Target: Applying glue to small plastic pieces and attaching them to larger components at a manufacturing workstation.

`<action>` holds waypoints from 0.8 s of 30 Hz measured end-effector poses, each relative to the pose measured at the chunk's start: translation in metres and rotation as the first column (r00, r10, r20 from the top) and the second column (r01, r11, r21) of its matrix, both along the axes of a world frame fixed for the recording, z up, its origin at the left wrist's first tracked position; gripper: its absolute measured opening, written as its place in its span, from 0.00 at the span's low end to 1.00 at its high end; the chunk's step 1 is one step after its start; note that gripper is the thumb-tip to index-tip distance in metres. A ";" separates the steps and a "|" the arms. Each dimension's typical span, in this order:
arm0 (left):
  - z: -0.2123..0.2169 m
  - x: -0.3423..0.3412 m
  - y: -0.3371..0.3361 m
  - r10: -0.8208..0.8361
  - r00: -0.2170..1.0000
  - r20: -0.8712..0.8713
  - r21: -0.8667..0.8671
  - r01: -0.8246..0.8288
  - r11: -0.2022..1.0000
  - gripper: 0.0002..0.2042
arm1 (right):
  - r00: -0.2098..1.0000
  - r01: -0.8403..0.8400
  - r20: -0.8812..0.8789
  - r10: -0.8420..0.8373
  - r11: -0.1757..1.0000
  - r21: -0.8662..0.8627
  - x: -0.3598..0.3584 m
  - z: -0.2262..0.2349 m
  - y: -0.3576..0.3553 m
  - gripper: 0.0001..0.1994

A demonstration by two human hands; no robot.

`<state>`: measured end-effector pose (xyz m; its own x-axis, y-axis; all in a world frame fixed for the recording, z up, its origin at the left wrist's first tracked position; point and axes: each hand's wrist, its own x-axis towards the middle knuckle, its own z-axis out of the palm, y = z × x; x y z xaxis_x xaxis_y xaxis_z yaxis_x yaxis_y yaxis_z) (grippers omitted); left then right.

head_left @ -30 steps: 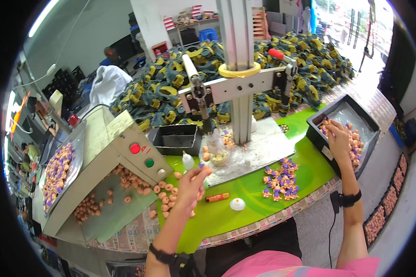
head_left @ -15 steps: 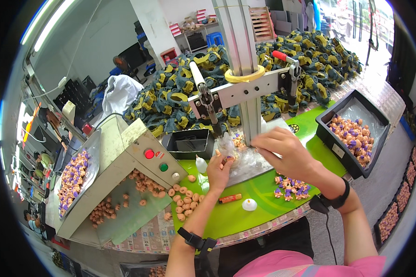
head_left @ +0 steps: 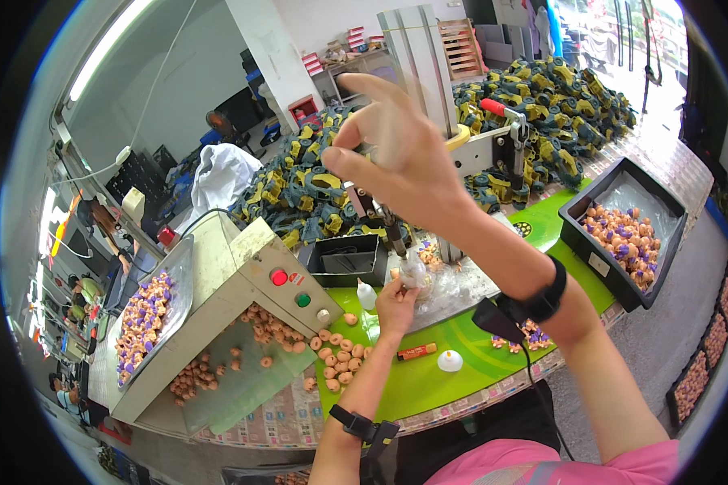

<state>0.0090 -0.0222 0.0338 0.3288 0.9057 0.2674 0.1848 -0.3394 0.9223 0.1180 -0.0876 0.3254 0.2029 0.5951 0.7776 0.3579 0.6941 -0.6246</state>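
Observation:
My left hand is pinched closed at the clear, whitish fixture below the plunger of a toggle clamp. What its fingertips hold is too small to make out. Raised in front of the metal post, my right hand has thumb and fingers apart, partly smeared by motion. It covers the clamp's lever, and I see nothing in its grasp. Crumpled clear plastic and peach-coloured pieces lie beside the fixture. A white dropper bottle stands left of my left hand.
Round peach heads spill from under a machine with buttons. An orange tube and white cap-shaped bottle lie on the green mat. A black tray of parts sits right. Yellow-and-dark-green toy vehicles are heaped behind. A red-handled clamp stands right.
My right hand has risen from beside the fixture up and left, in front of the clamp lever. My left hand stays at the fixture. The whole view has shifted slightly.

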 end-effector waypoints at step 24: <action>0.015 -0.115 -0.158 0.201 0.647 0.735 -0.675 0.673 0.302 0.19 | 0.994 0.104 0.081 -0.067 0.756 -0.646 -0.021 -0.307 -0.143 0.23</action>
<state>-0.1057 -0.1806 0.0484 0.7267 0.5889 -0.3538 -0.4388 0.7942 0.4204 0.0970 -0.2306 0.0185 0.2496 0.9425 0.2220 0.4393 0.0941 -0.8934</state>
